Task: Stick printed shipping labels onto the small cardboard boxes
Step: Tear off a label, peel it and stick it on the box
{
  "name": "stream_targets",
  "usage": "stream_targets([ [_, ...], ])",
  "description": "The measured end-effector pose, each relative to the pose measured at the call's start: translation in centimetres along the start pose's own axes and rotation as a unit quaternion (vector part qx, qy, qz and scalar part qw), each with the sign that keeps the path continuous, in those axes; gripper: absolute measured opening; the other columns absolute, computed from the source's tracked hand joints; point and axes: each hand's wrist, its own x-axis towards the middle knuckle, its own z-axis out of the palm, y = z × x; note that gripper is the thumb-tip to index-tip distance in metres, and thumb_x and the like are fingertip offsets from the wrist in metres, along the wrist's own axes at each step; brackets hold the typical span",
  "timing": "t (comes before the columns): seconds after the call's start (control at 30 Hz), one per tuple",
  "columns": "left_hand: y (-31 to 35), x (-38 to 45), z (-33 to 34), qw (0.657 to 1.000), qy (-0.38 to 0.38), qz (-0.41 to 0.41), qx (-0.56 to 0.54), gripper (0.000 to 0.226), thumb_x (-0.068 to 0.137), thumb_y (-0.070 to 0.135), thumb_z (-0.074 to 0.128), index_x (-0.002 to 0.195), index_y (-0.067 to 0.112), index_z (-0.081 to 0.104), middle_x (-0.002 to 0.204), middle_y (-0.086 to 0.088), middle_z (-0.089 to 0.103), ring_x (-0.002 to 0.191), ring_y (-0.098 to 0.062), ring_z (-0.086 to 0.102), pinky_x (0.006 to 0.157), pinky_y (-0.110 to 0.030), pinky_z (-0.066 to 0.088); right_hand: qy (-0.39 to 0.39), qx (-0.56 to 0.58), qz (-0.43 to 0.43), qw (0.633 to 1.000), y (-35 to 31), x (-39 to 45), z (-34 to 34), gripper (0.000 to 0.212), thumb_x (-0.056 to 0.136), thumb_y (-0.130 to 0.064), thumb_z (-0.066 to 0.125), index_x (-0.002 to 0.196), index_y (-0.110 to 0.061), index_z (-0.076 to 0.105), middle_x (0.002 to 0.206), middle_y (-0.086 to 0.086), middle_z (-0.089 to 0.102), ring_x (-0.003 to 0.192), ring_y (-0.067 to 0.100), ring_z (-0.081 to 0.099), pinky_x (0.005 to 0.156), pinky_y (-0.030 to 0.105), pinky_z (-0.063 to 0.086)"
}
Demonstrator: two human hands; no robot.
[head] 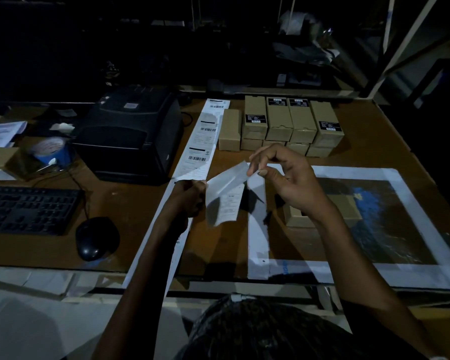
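Above the middle of the desk, my left hand [190, 194] pinches the left edge of a white printed label [225, 197], while my right hand [281, 175] pinches its upper right corner. The label bends and hangs between them. A long strip of printed labels [200, 141] runs from the desk's back down past my left forearm. Several small cardboard boxes [291, 123] are stacked at the back, some with black stickers on top. One more cardboard box [348, 206] lies on the mat, partly hidden behind my right wrist.
A black label printer [133, 133] sits left of the strip. A keyboard [29, 210] and mouse [96, 237] lie at the left. A dark mat with a white border [361, 216] covers the right side. A blue tape roll [53, 149] and papers sit far left.
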Motion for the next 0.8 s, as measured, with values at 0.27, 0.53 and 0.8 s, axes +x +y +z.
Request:
stream_targets([
  [0.27, -3.9, 3.8, -1.6, 0.998, 0.044, 0.002, 0.041, 0.019, 0.102, 0.011, 0.049, 0.086, 0.007, 0.057, 0.065, -0.009, 0.051, 0.042, -0.01, 0.041, 0.037, -0.018, 0.026, 0.098, 0.02, 0.018, 0.995, 0.8, -0.4, -1.9, 0.027, 0.092, 0.012, 0.055, 0.092, -0.015, 0.057, 0.088, 0.024, 0.059, 0.085, 0.039, 0.06, 0.079, 0.053, 0.051],
  [0.53, -5.7, 8.2, -2.4, 0.968, 0.131, 0.047, 0.21, 0.016, 0.096, 0.011, 0.056, 0.1, -0.002, 0.063, 0.095, -0.024, 0.07, 0.073, -0.034, 0.066, 0.055, -0.026, 0.044, 0.27, 0.07, 0.034, 0.96, 2.0, -0.7, -3.5, 0.021, 0.096, -0.007, 0.057, 0.094, -0.027, 0.058, 0.094, 0.014, 0.056, 0.09, 0.033, 0.054, 0.079, 0.048, 0.049],
  [0.8, -5.4, 8.6, -1.5, 0.894, 0.11, 0.153, 0.407, 0.014, 0.093, 0.005, 0.053, 0.097, 0.003, 0.067, 0.101, -0.015, 0.067, 0.093, -0.03, 0.063, 0.08, -0.038, 0.049, 0.324, 0.086, 0.121, 0.934, 2.9, -1.4, -3.2, 0.019, 0.1, 0.001, 0.052, 0.093, -0.017, 0.051, 0.086, -0.006, 0.057, 0.081, 0.006, 0.056, 0.072, 0.021, 0.048],
])
